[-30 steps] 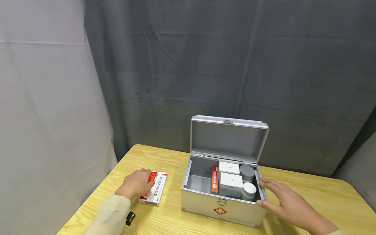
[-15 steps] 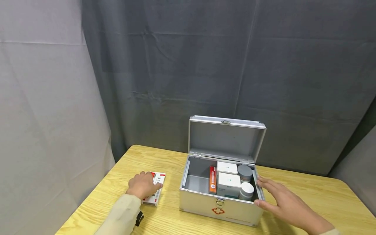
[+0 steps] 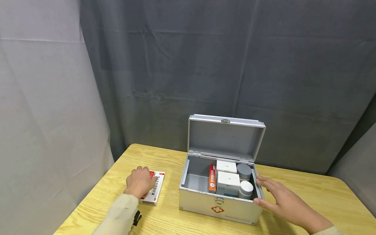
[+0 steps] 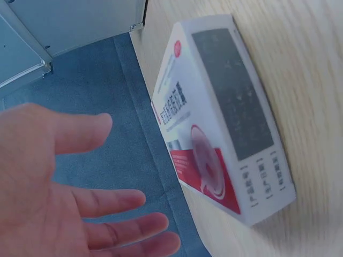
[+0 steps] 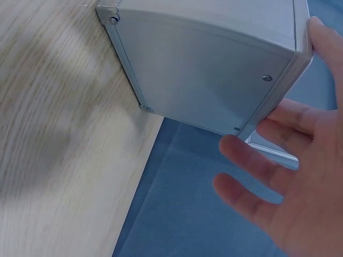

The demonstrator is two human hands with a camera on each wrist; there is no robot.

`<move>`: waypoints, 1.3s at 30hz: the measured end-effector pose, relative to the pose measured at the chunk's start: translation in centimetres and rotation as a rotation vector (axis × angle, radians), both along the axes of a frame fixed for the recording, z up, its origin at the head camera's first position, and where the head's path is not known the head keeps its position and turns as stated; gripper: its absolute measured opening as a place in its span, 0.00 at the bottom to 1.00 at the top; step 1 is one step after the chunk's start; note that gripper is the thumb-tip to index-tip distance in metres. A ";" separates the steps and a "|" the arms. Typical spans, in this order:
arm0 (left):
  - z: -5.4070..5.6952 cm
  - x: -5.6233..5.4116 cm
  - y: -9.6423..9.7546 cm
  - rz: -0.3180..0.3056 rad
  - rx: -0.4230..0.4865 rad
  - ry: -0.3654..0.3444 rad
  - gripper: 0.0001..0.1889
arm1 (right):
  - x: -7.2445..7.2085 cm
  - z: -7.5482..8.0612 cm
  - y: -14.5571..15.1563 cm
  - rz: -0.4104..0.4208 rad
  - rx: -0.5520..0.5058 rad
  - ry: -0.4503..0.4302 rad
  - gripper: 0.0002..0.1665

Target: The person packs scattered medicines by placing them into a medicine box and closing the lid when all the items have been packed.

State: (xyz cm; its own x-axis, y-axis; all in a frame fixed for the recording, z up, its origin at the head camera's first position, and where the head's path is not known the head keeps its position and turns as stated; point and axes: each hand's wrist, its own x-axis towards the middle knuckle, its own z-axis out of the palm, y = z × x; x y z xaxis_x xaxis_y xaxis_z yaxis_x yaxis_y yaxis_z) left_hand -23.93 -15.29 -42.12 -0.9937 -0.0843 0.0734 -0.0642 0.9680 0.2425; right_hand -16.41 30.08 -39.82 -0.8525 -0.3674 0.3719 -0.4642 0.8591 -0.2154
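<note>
A flat white-and-red medicine box point(image 3: 158, 187) lies on the table left of the case. My left hand point(image 3: 139, 182) hovers over its left part and hides some of the print. In the left wrist view the thumb and fingers point(image 4: 115, 203) are spread, with a gap between them and the medicine box point(image 4: 203, 123). An aluminium first-aid case point(image 3: 199, 204) with a red cross emblem stands with its lid up. Along its right rim rests my right hand point(image 3: 286, 204), its fingers extended. The right wrist view shows those fingers point(image 5: 257, 160) touching the edge of the case point(image 5: 193, 69).
Inside the case, to the right, are an orange-red box point(image 3: 212, 179), two white boxes, a grey-lidded jar point(image 3: 244, 171) and a white bottle point(image 3: 246, 188). The raised lid point(image 3: 226, 137) stands before a grey curtain point(image 3: 176, 65). The wooden table point(image 3: 167, 215) lies below.
My left hand has shifted a little to the right over the medicine box. My right hand stays at the case's rim. The whole view has drifted slightly.
</note>
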 end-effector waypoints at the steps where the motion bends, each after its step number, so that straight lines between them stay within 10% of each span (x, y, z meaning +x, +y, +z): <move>1: 0.0 0.0 0.0 -0.001 0.005 -0.004 0.27 | 0.1 0.0 0.0 -0.002 -0.002 0.001 0.37; 13: -0.7 0.7 0.4 0.037 -0.031 -0.257 0.29 | 0.2 0.2 -0.5 0.008 -0.001 -0.039 0.36; 26: -0.7 0.0 1.9 0.017 -0.121 -0.268 0.26 | 0.4 0.8 -0.1 -0.011 0.035 -0.055 0.36; 39: -0.1 1.0 0.4 -0.070 0.009 -0.263 0.20 | 0.5 0.9 -0.3 0.001 0.041 -0.067 0.38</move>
